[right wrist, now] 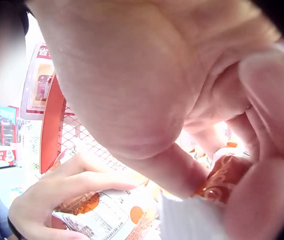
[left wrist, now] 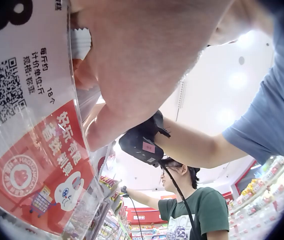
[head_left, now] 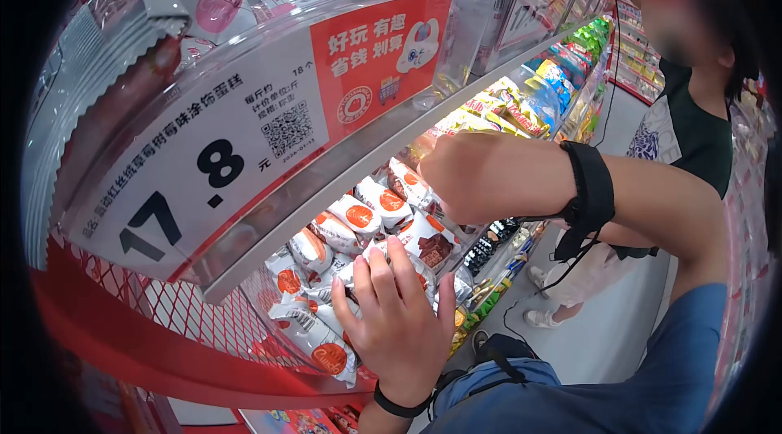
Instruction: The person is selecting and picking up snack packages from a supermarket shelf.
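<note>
White snack packets (head_left: 358,212) with orange-red round prints fill a lit lower bin. My left hand (head_left: 395,328) rests on the packets nearest me, fingers straight and spread. From the right wrist view, the same left hand (right wrist: 52,197) lies across a white-and-orange packet (right wrist: 109,215). Farther along the bin, my right hand (head_left: 501,177) has its back to the head camera, hiding its fingertips there. In the right wrist view, the right hand's thumb and curled fingers (right wrist: 262,200) hold an orange-brown and white packet (right wrist: 227,175) between them.
A price sign (head_left: 204,140) reading 17.8 and a shelf rail (head_left: 391,136) overhang the bin. Red mesh and a red rim (head_left: 187,361) border it at left. Brighter packets (head_left: 505,104) continue beyond. Another person (head_left: 696,116) stands at right by the upper shelf; a cable (head_left: 615,67) hangs nearby.
</note>
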A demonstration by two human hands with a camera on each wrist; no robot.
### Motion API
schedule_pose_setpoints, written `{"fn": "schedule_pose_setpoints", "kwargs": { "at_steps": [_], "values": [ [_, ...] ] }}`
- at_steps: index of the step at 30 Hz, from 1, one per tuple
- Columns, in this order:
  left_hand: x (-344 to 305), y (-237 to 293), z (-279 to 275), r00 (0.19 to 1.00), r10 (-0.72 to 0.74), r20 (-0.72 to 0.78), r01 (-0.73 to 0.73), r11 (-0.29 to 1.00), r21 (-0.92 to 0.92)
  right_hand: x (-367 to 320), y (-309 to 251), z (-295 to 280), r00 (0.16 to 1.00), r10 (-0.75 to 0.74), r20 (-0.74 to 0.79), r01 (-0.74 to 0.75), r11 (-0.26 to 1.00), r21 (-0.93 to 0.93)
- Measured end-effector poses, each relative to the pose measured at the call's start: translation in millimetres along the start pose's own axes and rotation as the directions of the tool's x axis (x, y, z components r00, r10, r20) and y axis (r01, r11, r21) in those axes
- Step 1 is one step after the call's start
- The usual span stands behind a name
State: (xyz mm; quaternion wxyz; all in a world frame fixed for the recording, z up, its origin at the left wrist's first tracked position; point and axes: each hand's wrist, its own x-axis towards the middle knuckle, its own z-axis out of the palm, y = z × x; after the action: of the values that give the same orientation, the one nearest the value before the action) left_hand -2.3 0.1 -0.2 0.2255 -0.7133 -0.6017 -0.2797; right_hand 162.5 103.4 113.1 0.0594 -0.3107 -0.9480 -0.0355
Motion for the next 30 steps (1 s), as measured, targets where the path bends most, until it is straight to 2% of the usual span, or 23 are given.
{"fn": "schedule_pose_setpoints", "kwargs": {
  "at_steps": [3, 6, 7, 8, 9, 12, 15, 16, 17, 18, 20, 23, 24, 25, 27, 28, 30],
  "values": [
    [0.3, 0.6, 0.2, 1.0, 0.006, 0.001, -0.006, 1.0, -0.003, 0.4, 1.2, 11.1, 0.991, -0.036, -0.127, 0.033, 0.999, -0.023],
    [1.3, -0.1, 0.5, 1.0, 0.008, 0.007, -0.008, 1.0, -0.008, 7.8, 3.1, 8.6, 0.996, -0.079, -0.04, 0.072, 0.985, -0.157],
    [1.1, 0.2, 0.5, 1.0, 0.007, 0.007, -0.007, 1.0, -0.004, 17.4, -3.6, 0.2, 0.993, 0.051, 0.109, -0.033, 0.987, -0.159],
    [0.5, 0.4, 0.4, 1.0, 0.005, 0.009, -0.005, 1.0, -0.002, 29.4, -10.3, -8.6, 0.95, 0.178, 0.257, -0.136, 0.975, -0.173],
    [-0.1, 0.3, 0.4, 1.0, 0.007, 0.008, -0.007, 1.0, -0.001, 39.9, -15.7, -15.3, 0.868, 0.297, 0.399, -0.233, 0.951, -0.203],
    [-0.2, -0.1, 0.3, 1.0, 0.004, 0.009, -0.004, 1.0, -0.005, 59.2, -18.3, -17.7, 0.727, 0.327, 0.603, -0.272, 0.945, -0.184],
    [1.1, -0.8, -0.4, 1.0, 0.004, 0.006, -0.004, 1.0, -0.014, 60.2, -16.4, -11.8, 0.641, 0.303, 0.706, -0.269, 0.949, -0.164],
    [0.8, -0.6, -0.7, 1.0, 0.003, 0.002, -0.003, 1.0, -0.013, 49.6, -17.3, -5.7, 0.688, 0.374, 0.621, -0.39, 0.913, -0.118],
    [0.7, -0.5, -1.4, 1.0, -0.001, -0.003, 0.001, 1.0, -0.012, 38.2, -11.8, 4.5, 0.839, 0.217, 0.499, -0.135, 0.971, -0.196],
    [0.5, -1.1, -0.2, 1.0, -0.001, -0.011, 0.001, 1.0, -0.017, 20.4, 0.8, 24.7, 0.961, 0.022, 0.276, 0.029, 0.983, -0.181],
    [0.6, -0.6, -1.0, 1.0, -0.009, -0.011, 0.008, 1.0, -0.022, -0.9, 3.0, 39.7, 0.986, -0.166, -0.003, 0.163, 0.972, -0.17],
    [1.1, 0.2, -1.0, 1.0, 0.007, -0.031, -0.008, 0.999, -0.034, 5.3, 9.1, 22.1, 0.986, -0.111, 0.121, 0.125, 0.985, -0.119],
    [1.3, -0.4, -0.7, 0.999, 0.01, -0.038, -0.011, 0.999, -0.035, 13.2, 13.6, 16.4, 0.973, -0.122, 0.197, 0.154, 0.976, -0.156],
    [1.1, -0.7, -0.8, 0.999, 0.009, -0.035, -0.01, 0.999, -0.032, 22.9, 6.9, 7.2, 0.95, 0.01, 0.312, 0.046, 0.984, -0.172],
    [0.8, -0.8, 0.0, 0.999, 0.011, -0.034, -0.012, 1.0, -0.024, 43.3, -6.6, -13.0, 0.819, 0.267, 0.509, -0.161, 0.957, -0.242],
    [0.8, -1.2, 0.9, 0.999, 0.014, -0.038, -0.015, 1.0, -0.021, 54.7, -10.7, -18.8, 0.754, 0.327, 0.569, -0.141, 0.928, -0.346],
    [-0.2, -2.0, 1.7, 0.999, 0.017, -0.036, -0.018, 1.0, -0.015, 69.0, -13.0, -27.0, 0.683, 0.33, 0.651, -0.109, 0.928, -0.356]
  ]
}}
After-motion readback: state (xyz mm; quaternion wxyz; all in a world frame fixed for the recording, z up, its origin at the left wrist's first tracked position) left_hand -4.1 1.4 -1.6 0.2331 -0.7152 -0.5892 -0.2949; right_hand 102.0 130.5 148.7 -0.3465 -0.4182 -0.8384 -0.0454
